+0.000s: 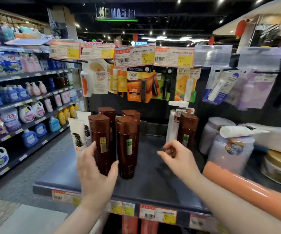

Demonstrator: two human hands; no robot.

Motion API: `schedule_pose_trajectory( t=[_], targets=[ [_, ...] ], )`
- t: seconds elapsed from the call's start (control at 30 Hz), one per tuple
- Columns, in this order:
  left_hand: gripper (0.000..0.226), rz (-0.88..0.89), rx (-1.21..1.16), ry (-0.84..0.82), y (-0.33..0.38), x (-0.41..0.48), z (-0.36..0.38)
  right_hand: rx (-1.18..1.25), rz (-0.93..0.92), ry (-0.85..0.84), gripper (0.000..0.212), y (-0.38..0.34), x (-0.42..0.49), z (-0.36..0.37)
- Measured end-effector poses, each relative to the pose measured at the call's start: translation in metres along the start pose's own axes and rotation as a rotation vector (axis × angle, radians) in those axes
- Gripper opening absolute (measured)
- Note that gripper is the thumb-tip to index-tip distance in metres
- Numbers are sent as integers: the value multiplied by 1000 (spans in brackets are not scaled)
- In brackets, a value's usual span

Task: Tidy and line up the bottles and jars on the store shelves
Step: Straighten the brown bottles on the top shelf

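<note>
Brown plastic bottles with angular caps (131, 115) stood upright on the dark store shelf (153, 184), four of them clustered two by two towards its left side. At the far left, two white squeeze tubes with black ink prints (77, 132) stood just beside the cluster. The left hand (95, 173) held the front-left brown bottle (101, 132) low down, fingers (90, 149) along its left side and thumb on its right. The front-right brown bottle (128, 134) stood touching or nearly touching it. The right hand (178, 159) hung over bare shelf, its fingers loosely curled and holding nothing. Behind it, a fifth brown bottle (188, 125) stood apart, against a white pump bottle (172, 127). Further right were pale lilac plastic jars (231, 156), and a peach-coloured bottle (248, 188) lay on its side near the shelf's front.
</note>
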State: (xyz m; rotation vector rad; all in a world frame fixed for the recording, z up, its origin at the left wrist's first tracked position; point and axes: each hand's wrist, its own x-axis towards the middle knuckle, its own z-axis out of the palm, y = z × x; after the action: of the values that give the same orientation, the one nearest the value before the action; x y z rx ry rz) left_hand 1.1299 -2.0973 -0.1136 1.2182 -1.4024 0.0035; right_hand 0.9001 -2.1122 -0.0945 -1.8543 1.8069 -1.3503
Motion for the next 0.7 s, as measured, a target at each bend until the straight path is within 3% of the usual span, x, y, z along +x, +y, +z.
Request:
schedule_pose_trajectory(
  t=[0.1,0.17,0.33,0.47,0.7],
  targets=[
    [74,33,-47,-46,17,-7,6,-52,87,215,33,14,4,-30],
    [74,-27,-70,-111,23,-9,13,-48,205,264,42,24,9,-41],
    [78,-146,-129,-223,26,-11,27,-137,403,67,67,33,22,-38],
    [88,-226,-167,-280,27,-22,33,-248,386,-70,60,34,26,-36],
    [105,-391,-200,-363,21,-24,44,-229,202,-143,65,20,32,-10]
  ],
)
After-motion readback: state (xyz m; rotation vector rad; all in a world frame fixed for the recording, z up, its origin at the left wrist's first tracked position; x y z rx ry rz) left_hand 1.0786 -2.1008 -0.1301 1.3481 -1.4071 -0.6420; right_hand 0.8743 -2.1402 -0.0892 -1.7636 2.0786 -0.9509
